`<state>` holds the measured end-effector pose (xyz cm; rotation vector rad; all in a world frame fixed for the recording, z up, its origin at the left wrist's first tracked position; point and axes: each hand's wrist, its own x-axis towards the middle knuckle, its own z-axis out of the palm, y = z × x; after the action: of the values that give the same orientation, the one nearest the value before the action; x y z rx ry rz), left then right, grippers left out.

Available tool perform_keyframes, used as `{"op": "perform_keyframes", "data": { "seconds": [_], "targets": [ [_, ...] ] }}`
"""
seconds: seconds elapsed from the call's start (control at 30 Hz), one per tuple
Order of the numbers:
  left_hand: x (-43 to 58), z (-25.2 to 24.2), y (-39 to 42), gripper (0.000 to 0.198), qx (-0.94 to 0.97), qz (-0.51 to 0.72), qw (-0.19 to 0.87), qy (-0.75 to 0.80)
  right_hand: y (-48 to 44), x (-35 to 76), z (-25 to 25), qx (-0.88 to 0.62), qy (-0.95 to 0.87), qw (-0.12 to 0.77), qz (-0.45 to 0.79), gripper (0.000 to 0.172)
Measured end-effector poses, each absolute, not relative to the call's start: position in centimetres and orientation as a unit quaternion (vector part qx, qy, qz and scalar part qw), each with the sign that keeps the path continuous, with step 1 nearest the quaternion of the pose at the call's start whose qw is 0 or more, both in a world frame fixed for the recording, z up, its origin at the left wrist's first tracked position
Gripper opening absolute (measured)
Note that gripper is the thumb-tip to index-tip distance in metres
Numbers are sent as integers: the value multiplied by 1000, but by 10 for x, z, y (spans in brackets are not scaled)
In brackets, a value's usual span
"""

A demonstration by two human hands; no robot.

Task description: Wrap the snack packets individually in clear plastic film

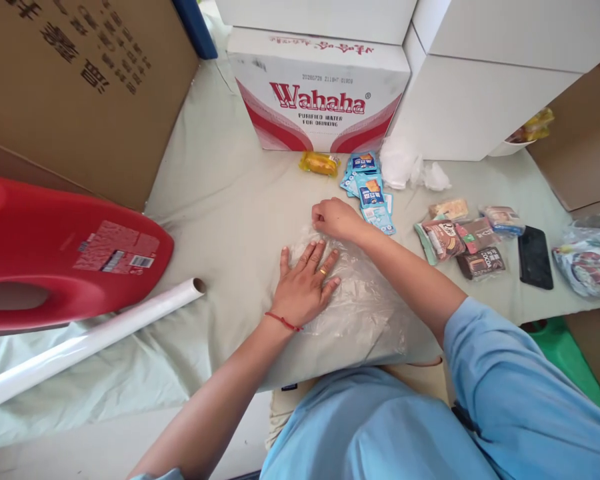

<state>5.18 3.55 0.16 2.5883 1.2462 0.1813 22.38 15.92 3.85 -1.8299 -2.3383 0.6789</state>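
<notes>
A thin clear plastic bag (367, 293) lies spread on the cloth-covered table in front of me. My left hand (303, 283) rests flat on its left part, fingers spread, with a ring and a red string bracelet. At the bag's far edge, my right hand (336, 219) is closed with curled fingers that appear to pinch the film; the fingertips are partly hidden. Just beyond the right hand lie several blue snack packets (371, 190) in an overlapping row. A yellow-wrapped snack (320, 163) sits to their left.
A Wahaha water carton (325, 100) stands at the back, beside white boxes (470, 87). Crumpled white plastic (405, 167), wrapped snacks (455, 233) and a black phone (535, 257) lie right. A red jug (70, 250), a film roll (95, 340) and a brown carton (80, 113) occupy the left.
</notes>
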Motion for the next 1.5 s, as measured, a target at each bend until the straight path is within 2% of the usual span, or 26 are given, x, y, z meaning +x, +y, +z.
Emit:
{"op": "perform_keyframes", "data": {
  "seconds": [0.17,0.27,0.43,0.5,0.57,0.73,0.83,0.93,1.03,1.13,1.2,1.3,1.43,1.5],
  "targets": [
    [52,8,36,61,865,68,133,478,189,209,38,-559,-785,131,233,17],
    [53,7,37,64,837,65,132,527,205,204,40,-537,-803,139,217,21],
    [53,5,39,63,833,56,137,533,241,222,33,-627,-756,181,52,39],
    [52,6,40,63,832,56,139,533,254,236,26,-654,-735,174,50,44],
    [51,7,41,62,831,58,142,535,260,250,23,-670,-720,168,66,41],
    [51,6,41,62,826,66,155,538,211,269,51,-644,-727,232,59,46],
    [52,6,41,62,823,70,159,540,143,272,75,-559,-777,263,120,52],
    [52,6,41,62,822,74,161,541,76,275,78,-503,-808,252,175,51],
    [51,7,41,61,820,72,161,544,36,279,60,-503,-818,212,184,50],
    [50,7,42,61,818,71,150,551,24,283,42,-502,-829,167,179,59],
    [49,6,42,62,819,71,140,552,22,284,37,-507,-827,171,173,64],
    [49,5,41,62,823,64,128,550,18,281,34,-518,-826,160,155,59],
    [47,9,39,62,821,51,121,556,10,273,23,-540,-827,78,137,54],
    [43,11,38,61,820,45,118,558,9,272,18,-552,-818,88,140,53]
  ]
}}
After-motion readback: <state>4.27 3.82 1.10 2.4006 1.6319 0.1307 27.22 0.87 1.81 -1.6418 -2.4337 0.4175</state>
